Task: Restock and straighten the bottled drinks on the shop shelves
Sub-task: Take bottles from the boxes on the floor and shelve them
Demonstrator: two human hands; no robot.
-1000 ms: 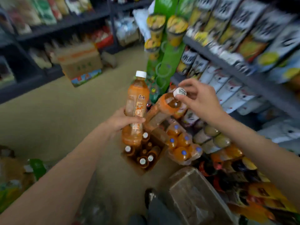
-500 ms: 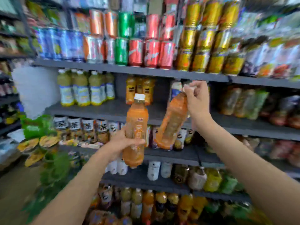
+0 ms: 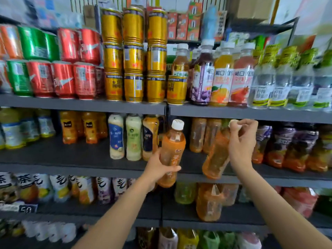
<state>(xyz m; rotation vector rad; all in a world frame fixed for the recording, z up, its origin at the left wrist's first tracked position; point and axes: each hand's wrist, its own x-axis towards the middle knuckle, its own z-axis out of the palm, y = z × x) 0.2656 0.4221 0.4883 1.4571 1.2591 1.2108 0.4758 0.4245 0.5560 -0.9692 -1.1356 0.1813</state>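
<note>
While left hand grips upright orange bottle, right hand pinches tilted bottle by cap; swinging base may topple shelved bottles.

Stacked gold cans beside red cans and green cans, small juice cartons above, cardboard box top right

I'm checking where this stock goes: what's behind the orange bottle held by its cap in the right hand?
Behind the tilted orange bottle that the right hand pinches by the cap, similar orange bottles stand at the back of the shelf. The hand and bottle cover whatever stands directly behind them.
</note>
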